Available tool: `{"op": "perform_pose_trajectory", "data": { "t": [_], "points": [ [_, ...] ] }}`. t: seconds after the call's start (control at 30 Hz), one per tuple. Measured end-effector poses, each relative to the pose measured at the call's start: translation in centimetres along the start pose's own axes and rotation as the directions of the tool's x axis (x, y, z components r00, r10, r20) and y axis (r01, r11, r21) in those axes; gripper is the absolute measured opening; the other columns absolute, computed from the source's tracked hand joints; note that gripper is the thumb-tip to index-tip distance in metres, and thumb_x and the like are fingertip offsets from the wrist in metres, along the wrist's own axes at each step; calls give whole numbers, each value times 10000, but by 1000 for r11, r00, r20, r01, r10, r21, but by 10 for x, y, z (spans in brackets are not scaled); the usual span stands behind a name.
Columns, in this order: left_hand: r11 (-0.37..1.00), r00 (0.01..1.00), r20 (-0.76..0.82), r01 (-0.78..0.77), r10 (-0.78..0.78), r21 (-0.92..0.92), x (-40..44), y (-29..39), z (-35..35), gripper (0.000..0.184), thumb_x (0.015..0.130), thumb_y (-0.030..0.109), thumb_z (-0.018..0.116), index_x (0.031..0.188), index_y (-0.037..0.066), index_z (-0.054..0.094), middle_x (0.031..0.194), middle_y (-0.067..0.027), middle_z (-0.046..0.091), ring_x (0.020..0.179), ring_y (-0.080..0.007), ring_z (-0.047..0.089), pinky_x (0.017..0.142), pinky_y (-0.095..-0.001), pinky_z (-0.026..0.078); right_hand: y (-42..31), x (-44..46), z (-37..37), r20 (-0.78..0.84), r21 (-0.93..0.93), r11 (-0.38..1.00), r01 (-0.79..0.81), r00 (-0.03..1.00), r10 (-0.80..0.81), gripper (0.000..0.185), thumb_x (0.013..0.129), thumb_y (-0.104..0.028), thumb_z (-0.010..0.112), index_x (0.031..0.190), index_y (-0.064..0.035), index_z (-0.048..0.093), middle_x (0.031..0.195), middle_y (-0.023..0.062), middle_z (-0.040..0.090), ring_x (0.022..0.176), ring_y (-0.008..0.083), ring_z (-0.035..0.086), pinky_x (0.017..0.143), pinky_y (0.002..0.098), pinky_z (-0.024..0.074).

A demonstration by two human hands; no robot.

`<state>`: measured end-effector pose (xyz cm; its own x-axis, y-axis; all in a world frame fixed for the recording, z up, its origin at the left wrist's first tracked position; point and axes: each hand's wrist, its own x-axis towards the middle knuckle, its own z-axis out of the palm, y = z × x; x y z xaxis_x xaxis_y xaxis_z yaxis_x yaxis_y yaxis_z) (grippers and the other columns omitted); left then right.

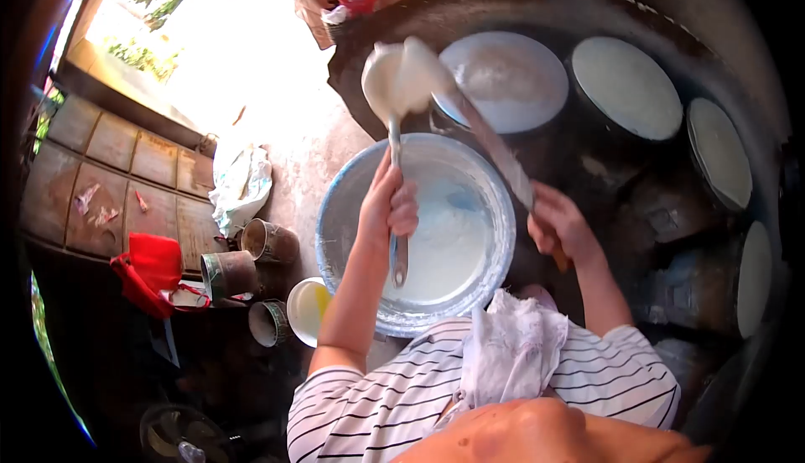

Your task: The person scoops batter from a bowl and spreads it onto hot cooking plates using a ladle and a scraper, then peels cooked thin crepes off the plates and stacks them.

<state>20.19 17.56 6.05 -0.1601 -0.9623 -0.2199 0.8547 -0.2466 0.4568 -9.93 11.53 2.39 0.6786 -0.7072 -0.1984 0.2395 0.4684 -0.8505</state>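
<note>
My left hand is wrapped round the handle of a metal ladle, whose bowl is coated with pale batter. My right hand grips a long flat spatula. The spatula's far end is blurred and meets or overlaps the ladle's bowl. Below both tools stands a large blue-rimmed basin with whitish liquid inside. Just beyond the basin lies a round pale disc on the dark stove.
More round pale discs line the curved dark stove on the right. To the left are metal cans, a white tub, a red bag and a white sack. A tiled ledge runs along the far left.
</note>
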Motion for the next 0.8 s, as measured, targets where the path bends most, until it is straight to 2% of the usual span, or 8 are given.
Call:
{"op": "perform_pose_trajectory", "data": {
  "t": [0.07, 0.13, 0.23, 0.43, 0.53, 0.57, 0.67, 0.8],
  "points": [
    [987, 998, -33, -40, 45, 153, 58, -7, 53, 445, 1017, 236, 337, 1411, 427, 258, 594, 54, 279, 396, -33, 244, 340, -171, 198, -31, 42, -19, -51, -133, 969, 208, 975, -217, 439, 939, -169, 502, 1356, -53, 428, 654, 6, 517, 465, 39, 423, 449, 175, 370],
    [827, 894, 353, 409, -277, -387, 136, -24, 77, 226, 981, 184, 429, 793, 101, 524, 519, 53, 289, 390, -52, 277, 359, -195, 260, -42, 82, -31, -230, -233, 916, 327, 897, -378, 431, 888, -63, 564, 1315, -99, 515, 687, -6, 522, 526, 18, 398, 457, 183, 352],
    [468, 905, 418, 406, -85, -785, 197, -43, 146, 239, 936, 27, 385, 699, 42, 417, 528, 7, 388, 401, -72, 373, 387, -235, 382, 43, 87, -77, -219, -728, 514, 453, 557, -801, 394, 792, -14, 600, 1185, -43, 610, 865, 114, 666, 726, 156, 608, 663, 289, 490],
    [748, 881, 303, 469, -363, -469, 280, -53, 103, 370, 976, 310, 429, 667, 112, 387, 497, 44, 298, 383, -53, 283, 366, -219, 289, 11, 19, -210, -547, -77, 995, -64, 837, 11, 382, 804, -9, 577, 1183, -30, 610, 844, 42, 628, 674, 91, 583, 495, 216, 482],
    [736, 846, 117, 513, -520, -441, 345, -65, 80, 270, 938, 234, 493, 722, 74, 471, 535, 44, 327, 390, -55, 317, 365, -219, 299, -18, 99, -228, -626, -148, 978, 148, 751, -209, 393, 807, -13, 583, 1199, -30, 600, 844, 14, 602, 626, 68, 551, 471, 217, 488],
    [956, 937, -229, 286, -264, 68, 356, -87, 78, 137, 917, 197, 499, 874, 73, 536, 553, 24, 368, 398, -76, 353, 373, -233, 316, -13, 118, -232, -651, -90, 982, 166, 736, -184, 397, 807, -8, 578, 1203, -28, 596, 875, 16, 601, 635, 67, 553, 479, 220, 499],
    [177, 906, -204, 146, 371, 973, 344, -130, 59, 428, 870, 110, 493, 1287, 200, 530, 633, -90, 527, 468, -174, 500, 448, -321, 410, 14, 131, -230, -699, -43, 979, 199, 694, -172, 397, 747, 43, 603, 1138, -16, 636, 874, 27, 587, 642, 76, 564, 485, 222, 511],
    [-715, 916, 266, 32, 301, 698, 345, -97, 41, 501, 849, 98, 508, 1334, 223, 484, 810, -193, 614, 722, -334, 615, 657, -440, 466, 6, 126, -233, -687, -61, 980, 187, 705, -178, 343, 739, 45, 600, 1075, -2, 647, 852, 24, 589, 631, 77, 556, 478, 214, 478]
  ]
}}
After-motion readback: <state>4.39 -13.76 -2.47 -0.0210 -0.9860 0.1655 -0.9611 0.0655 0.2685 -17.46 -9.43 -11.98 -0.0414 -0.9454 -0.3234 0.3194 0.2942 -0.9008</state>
